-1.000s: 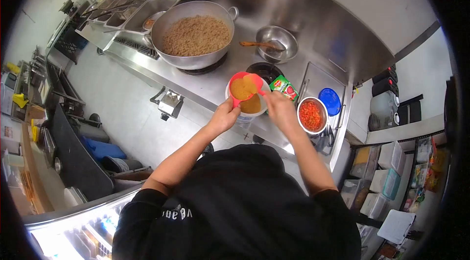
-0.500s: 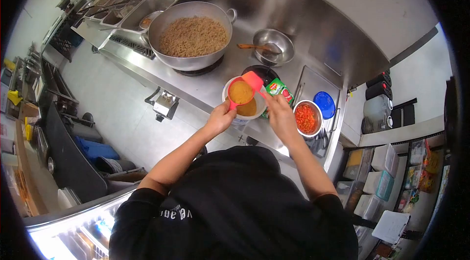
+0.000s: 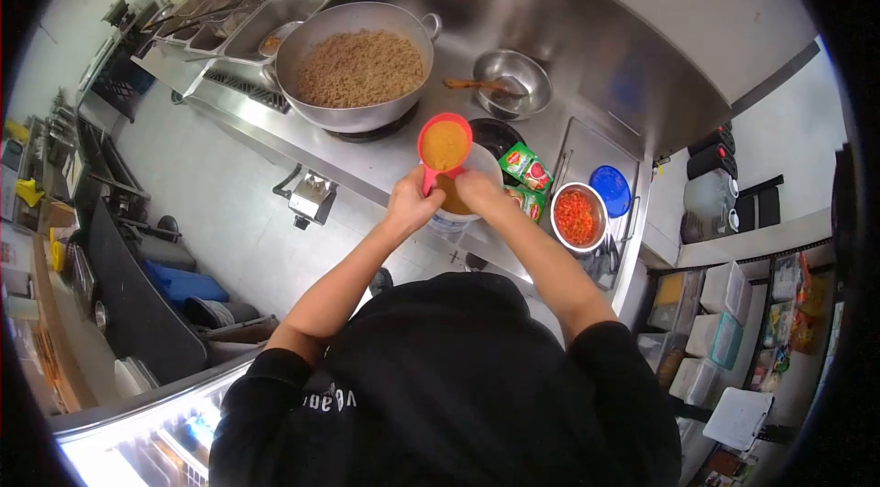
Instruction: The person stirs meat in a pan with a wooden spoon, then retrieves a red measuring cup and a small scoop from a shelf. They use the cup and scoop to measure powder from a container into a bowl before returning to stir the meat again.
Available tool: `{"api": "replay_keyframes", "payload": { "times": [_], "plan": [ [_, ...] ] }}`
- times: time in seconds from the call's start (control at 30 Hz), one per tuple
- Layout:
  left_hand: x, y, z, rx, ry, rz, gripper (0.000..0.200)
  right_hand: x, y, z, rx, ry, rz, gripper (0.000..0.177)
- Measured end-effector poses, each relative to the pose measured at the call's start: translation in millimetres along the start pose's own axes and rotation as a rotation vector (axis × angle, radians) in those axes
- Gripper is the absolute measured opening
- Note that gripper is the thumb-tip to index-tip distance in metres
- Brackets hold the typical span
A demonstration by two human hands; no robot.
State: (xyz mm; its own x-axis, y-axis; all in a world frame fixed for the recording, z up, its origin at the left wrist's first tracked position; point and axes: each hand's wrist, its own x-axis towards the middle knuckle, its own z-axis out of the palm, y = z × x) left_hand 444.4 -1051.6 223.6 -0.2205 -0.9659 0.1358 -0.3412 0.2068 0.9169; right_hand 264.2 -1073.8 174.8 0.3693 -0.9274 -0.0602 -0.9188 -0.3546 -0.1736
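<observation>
My left hand (image 3: pixel 412 204) is closed on the handle of a red measuring cup (image 3: pixel 445 140), heaped with yellow-brown powder. The cup is held level above a white tub (image 3: pixel 489 163) that has more of this powder (image 3: pixel 453 197) inside. Over the tub's right side, my right hand (image 3: pixel 480 193) has its fingers curled down toward the powder. Whatever those fingers hold is hidden. Beside the tub lie green packets (image 3: pixel 527 168) with a tomato picture.
A large pot (image 3: pixel 291 56) of cooked mince stands on the burner to the left. Behind are a metal bowl (image 3: pixel 532 74) and a wooden spatula (image 3: pixel 472 83). On the right sit a metal bowl of chopped red pieces (image 3: pixel 577 217) and a blue lid (image 3: pixel 610 190).
My right hand has moved left and down to the tub, and the red utensil it held no longer shows. The measuring cup has risen slightly away from me.
</observation>
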Motion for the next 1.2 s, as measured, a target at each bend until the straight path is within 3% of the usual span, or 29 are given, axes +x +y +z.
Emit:
{"api": "replay_keyframes", "payload": {
  "times": [0.03,0.1,0.2,0.3,0.37,0.53,0.6,0.73,0.83,0.9,1.03,1.13,1.2],
  "plan": [
    [2.3,0.1,0.6,0.004,0.005,0.0,0.014,6.1,-2.7,4.2,0.001,0.003,-0.006,0.021],
    [1.6,-1.5,4.8,0.02,-0.002,0.0,0.014,9.0,-5.0,16.0,0.119,-0.281,-0.131,0.023],
    [2.3,-3.9,8.0,0.069,0.001,0.007,0.015,15.2,17.9,44.1,0.129,-0.1,-0.14,0.024],
    [0.6,1.5,7.2,0.069,-0.002,0.013,0.02,0.8,-16.6,-51.2,-0.014,-0.163,0.012,0.025],
    [0.7,-0.5,7.9,0.052,-0.006,0.015,0.02,2.6,-9.3,-15.1,0.021,-0.188,-0.039,0.024],
    [-0.1,2.4,10.8,0.034,-0.013,-0.002,0.022,-2.9,-11.7,-28.0,0.014,-0.363,-0.109,0.024],
    [0.0,-4.8,15.1,0.13,0.029,0.081,0.017,-6.7,-15.7,-45.2,-0.083,-0.194,0.024,0.023],
    [-0.6,-14.7,24.5,0.121,0.075,0.113,0.015,-3.9,-19.1,-40.6,-0.068,-0.286,0.144,0.025],
    [0.3,-13.1,28.9,0.101,0.129,0.131,0.013,3.6,-18.2,-16.3,0.052,-0.383,0.052,0.028],
    [-1.7,-11.6,32.1,0.102,0.177,0.164,0.013,6.1,-20.1,-6.6,0.21,-0.394,0.144,0.031],
    [-4.0,-10.6,35.0,0.119,0.197,0.14,0.014,9.1,-14.7,2.5,0.4,-0.372,0.05,0.03],
    [0.1,-14.0,33.4,0.133,0.257,0.226,0.015,11.8,-17.5,-2.9,0.526,-0.275,0.117,0.02],
    [6.4,-16.3,29.6,0.114,0.201,0.188,0.015,14.2,-14.0,-13.0,1.103,-0.438,0.379,0.014]
  ]
}}
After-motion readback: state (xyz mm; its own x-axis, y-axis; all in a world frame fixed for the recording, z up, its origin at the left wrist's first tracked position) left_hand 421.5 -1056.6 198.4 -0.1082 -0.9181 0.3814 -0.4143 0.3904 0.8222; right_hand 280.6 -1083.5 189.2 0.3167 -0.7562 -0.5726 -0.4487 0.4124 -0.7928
